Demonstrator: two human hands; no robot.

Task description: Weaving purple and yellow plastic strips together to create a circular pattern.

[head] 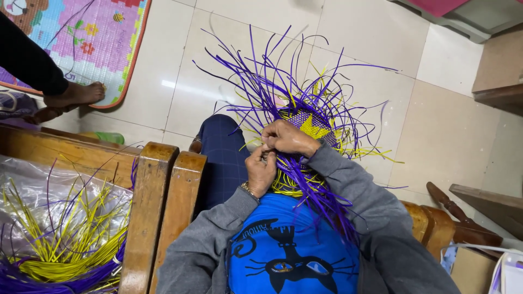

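A: Where does the woven piece sit relative to the 2 hands?

B: It rests on the person's lap, just past the knuckles, toward the tiled floor. Its purple and yellow strands fan up and outward from the woven part, while another bundle trails back across the blue shirt.

A: Which hand is nearer to it?

B: The right hand lies on top, touching the woven edge. The left hand sits just below it, closer to the body.

A: And the fingers?

B: Both sets are curled and pressed together where the hands meet, pinching thin strands. I cannot tell which colour each hand grips, as the fingertips hide one another.

A: What else is around?

B: A wooden armrest on the person's left, and beyond it a clear plastic bag holding loose yellow and purple strips. Another person's bare foot rests at the edge of a colourful play mat.
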